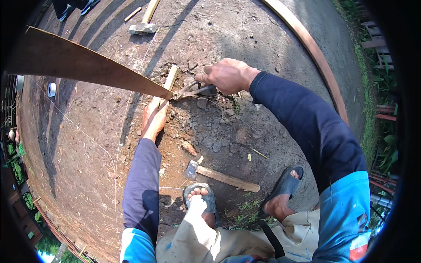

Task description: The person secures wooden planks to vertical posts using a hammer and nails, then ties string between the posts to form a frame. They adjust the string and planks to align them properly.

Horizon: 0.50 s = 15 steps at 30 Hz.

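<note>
A tall brown wooden post (101, 65) rises toward the upper left from the dug ground. Against its lower end lies a short, pale wooden stake (171, 78). My left hand (154, 117) is closed around the stake where it meets the post; part of the grip is hidden. My right hand (228, 75) is closed on the handles of a pair of pincers (193, 90), whose jaws touch the post's lower end. What the jaws bite is too small to make out. Thin wire or string trails from there across the soil.
A hatchet (226, 178) lies by my sandalled feet. Farther off are a sledgehammer (143, 29), a white spool (51, 90) and another person's shoes (87, 6). A long curved-looking board (307, 39) runs along the right. Strings cross the dirt at left. Broken soil surrounds the post.
</note>
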Each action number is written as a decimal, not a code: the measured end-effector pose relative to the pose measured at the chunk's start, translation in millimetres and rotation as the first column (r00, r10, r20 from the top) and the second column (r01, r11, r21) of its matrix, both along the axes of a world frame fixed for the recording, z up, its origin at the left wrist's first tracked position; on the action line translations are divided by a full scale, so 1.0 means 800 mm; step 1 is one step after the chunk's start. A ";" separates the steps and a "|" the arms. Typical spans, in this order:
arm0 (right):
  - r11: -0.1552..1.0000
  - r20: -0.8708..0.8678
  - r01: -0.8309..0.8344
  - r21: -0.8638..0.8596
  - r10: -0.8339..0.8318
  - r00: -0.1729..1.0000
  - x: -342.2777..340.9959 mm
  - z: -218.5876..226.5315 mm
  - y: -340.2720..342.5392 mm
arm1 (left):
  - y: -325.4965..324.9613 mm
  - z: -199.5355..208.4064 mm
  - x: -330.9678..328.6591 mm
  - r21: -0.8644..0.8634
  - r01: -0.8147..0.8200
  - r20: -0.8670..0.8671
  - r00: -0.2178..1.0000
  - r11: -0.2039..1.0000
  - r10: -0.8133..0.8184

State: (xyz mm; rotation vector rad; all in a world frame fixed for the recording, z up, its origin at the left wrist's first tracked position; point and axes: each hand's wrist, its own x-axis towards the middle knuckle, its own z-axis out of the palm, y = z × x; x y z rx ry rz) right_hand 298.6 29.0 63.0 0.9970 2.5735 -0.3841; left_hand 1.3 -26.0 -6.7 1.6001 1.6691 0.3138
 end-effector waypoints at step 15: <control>0.824 -0.399 0.468 -0.320 -0.565 0.722 -0.021 -0.061 -0.121 | -0.011 -0.017 0.002 0.046 -0.156 0.097 0.984 0.987 0.151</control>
